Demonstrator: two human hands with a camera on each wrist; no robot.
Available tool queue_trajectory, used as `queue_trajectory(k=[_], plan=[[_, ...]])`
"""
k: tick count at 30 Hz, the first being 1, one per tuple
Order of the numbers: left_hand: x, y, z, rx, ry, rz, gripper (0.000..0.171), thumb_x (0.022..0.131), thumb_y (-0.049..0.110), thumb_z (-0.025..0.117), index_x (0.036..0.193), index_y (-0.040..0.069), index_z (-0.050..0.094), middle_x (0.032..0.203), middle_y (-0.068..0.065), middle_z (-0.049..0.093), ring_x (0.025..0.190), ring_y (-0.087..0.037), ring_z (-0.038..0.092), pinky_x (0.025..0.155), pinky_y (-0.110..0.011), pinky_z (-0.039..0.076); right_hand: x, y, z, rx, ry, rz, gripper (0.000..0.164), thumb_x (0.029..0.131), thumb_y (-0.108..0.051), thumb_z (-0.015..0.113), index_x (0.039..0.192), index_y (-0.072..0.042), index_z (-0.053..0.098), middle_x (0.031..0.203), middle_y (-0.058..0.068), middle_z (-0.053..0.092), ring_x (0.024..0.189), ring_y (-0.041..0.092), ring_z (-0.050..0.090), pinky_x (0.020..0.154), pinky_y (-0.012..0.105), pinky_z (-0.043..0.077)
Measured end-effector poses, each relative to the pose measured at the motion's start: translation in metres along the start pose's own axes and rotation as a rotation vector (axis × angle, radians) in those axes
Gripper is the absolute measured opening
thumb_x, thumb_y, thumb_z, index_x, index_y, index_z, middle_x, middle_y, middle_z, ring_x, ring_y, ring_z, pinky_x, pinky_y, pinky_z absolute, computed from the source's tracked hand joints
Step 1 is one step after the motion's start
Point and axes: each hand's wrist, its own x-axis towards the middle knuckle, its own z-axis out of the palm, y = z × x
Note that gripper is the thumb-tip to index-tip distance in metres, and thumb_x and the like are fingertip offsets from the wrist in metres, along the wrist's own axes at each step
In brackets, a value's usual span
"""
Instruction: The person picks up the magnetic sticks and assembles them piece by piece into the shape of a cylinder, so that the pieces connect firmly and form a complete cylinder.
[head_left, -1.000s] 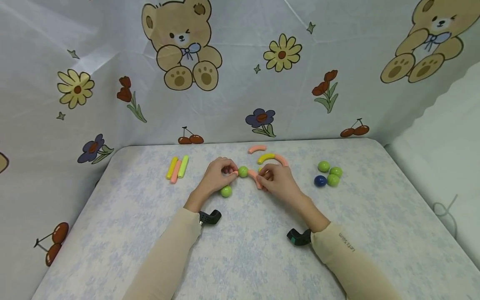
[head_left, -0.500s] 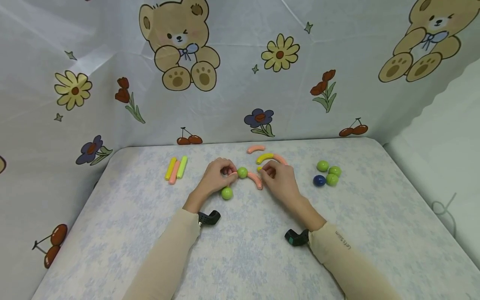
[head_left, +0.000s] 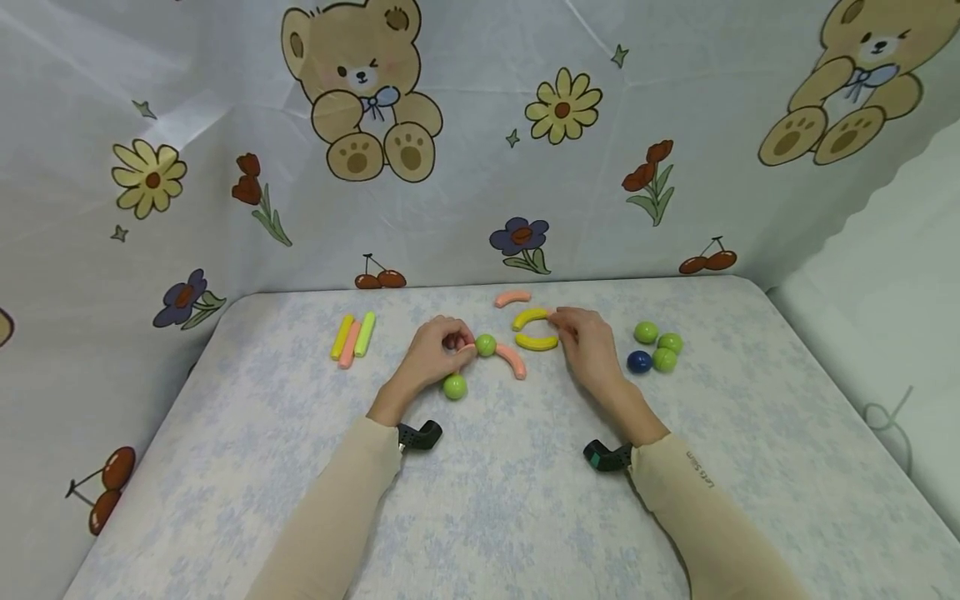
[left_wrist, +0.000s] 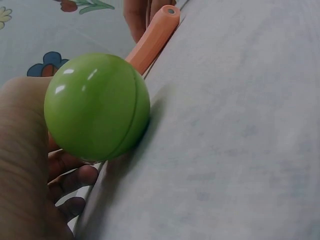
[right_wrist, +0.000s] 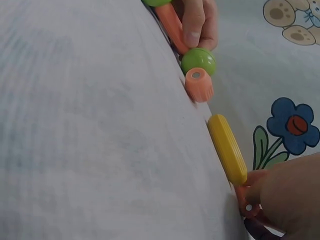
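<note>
My left hand (head_left: pixel 435 346) pinches a pink magnetic rod (right_wrist: pixel 170 22) that touches a green ball (head_left: pixel 486 345). From that ball's right side a pink curved rod (head_left: pixel 512 361) bends toward me. A second green ball (head_left: pixel 454 386) lies just below the left hand and looms large in the left wrist view. Over to the right, my right hand (head_left: pixel 588 346) holds another pink curved rod (right_wrist: pixel 246 202) in its fingertips, mostly covered by them. Beside these fingers lie two yellow curved rods (head_left: pixel 531 317), one behind the other.
At the left lie a yellow, a pink and a lime straight rod (head_left: pixel 363 335). One more pink curved rod (head_left: pixel 513 297) is near the back edge. Several green balls (head_left: pixel 665 359) and a blue ball (head_left: pixel 639 362) sit right of my right hand. A patterned cloth hangs behind the table.
My right hand has let go of the pink curved rod by the green ball and moved right and back to another pink rod, uncovering the nearer yellow rod. The left hand stays put.
</note>
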Motion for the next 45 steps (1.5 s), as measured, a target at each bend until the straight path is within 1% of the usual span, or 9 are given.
queue_trajectory(k=[3,6,10,16,23,30,34,39,45], plan=[[0.001,0.000,0.000,0.003,-0.001,0.001,0.007,0.089,0.018,0.077,0.088,0.015,0.072,0.080,-0.003,0.061,0.079,-0.019,0.051,0.077,-0.033,0.041,0.000,0.001,-0.001,-0.037,-0.016,-0.019,0.025,0.099,0.006,0.062,0.117,-0.001,0.078,0.127,0.018,0.074,0.117,0.039,0.064,0.099,0.051,0.048],[0.001,0.000,0.001,0.002,-0.003,0.000,0.007,0.090,0.018,0.077,0.088,0.015,0.072,0.080,-0.003,0.061,0.079,-0.019,0.051,0.077,-0.033,0.041,0.001,0.001,-0.002,-0.080,-0.043,-0.025,0.025,0.099,0.005,0.060,0.113,-0.003,0.078,0.125,0.016,0.074,0.111,0.037,0.060,0.094,0.048,0.046],[0.001,0.000,0.000,0.005,-0.005,-0.004,0.007,0.090,0.018,0.076,0.088,0.014,0.071,0.080,-0.003,0.061,0.079,-0.019,0.051,0.077,-0.034,0.041,0.000,0.000,-0.002,-0.108,-0.064,-0.015,0.027,0.099,0.004,0.057,0.114,-0.006,0.078,0.126,0.016,0.072,0.103,0.035,0.054,0.088,0.047,0.046],[0.001,0.001,-0.001,0.006,-0.008,-0.010,0.007,0.090,0.018,0.076,0.088,0.014,0.071,0.081,-0.004,0.060,0.079,-0.020,0.050,0.077,-0.034,0.041,-0.002,0.000,-0.001,-0.119,-0.061,-0.017,0.030,0.095,0.004,0.058,0.115,-0.006,0.077,0.124,0.019,0.069,0.102,0.037,0.053,0.086,0.048,0.046],[0.000,0.002,-0.001,0.012,-0.010,-0.002,0.005,0.090,0.018,0.075,0.089,0.014,0.072,0.080,-0.004,0.060,0.079,-0.019,0.050,0.076,-0.033,0.040,-0.002,-0.001,0.000,-0.139,-0.080,0.013,0.030,0.096,0.001,0.059,0.119,-0.008,0.075,0.125,0.019,0.065,0.106,0.037,0.053,0.088,0.050,0.047],[0.001,0.001,0.000,0.013,-0.013,-0.004,0.005,0.091,0.017,0.075,0.088,0.015,0.072,0.080,-0.003,0.059,0.078,-0.020,0.049,0.075,-0.034,0.040,-0.003,0.000,-0.001,-0.166,-0.059,0.000,0.037,0.091,0.001,0.058,0.125,-0.005,0.071,0.122,0.022,0.062,0.102,0.039,0.053,0.083,0.051,0.049],[0.002,-0.001,0.000,0.013,-0.014,0.000,0.005,0.091,0.017,0.075,0.088,0.016,0.072,0.079,-0.002,0.059,0.078,-0.019,0.049,0.075,-0.034,0.039,-0.003,0.000,-0.001,-0.156,-0.064,0.033,0.035,0.091,0.000,0.058,0.122,-0.004,0.071,0.119,0.021,0.061,0.100,0.037,0.052,0.083,0.049,0.048],[0.001,-0.001,0.000,0.006,-0.015,-0.013,0.005,0.091,0.017,0.075,0.088,0.016,0.072,0.080,-0.002,0.059,0.078,-0.020,0.050,0.076,-0.034,0.040,-0.002,-0.001,-0.001,-0.144,-0.078,0.087,0.030,0.094,-0.003,0.060,0.122,-0.001,0.070,0.112,0.019,0.060,0.097,0.034,0.050,0.081,0.046,0.046],[0.000,0.001,-0.001,-0.026,-0.002,-0.046,0.009,0.091,0.016,0.074,0.098,0.012,0.070,0.081,-0.004,0.061,0.076,-0.021,0.053,0.075,-0.034,0.042,0.000,-0.009,-0.002,-0.086,-0.032,0.123,0.027,0.096,-0.006,0.063,0.121,0.000,0.069,0.109,0.017,0.060,0.096,0.032,0.050,0.078,0.042,0.042]])
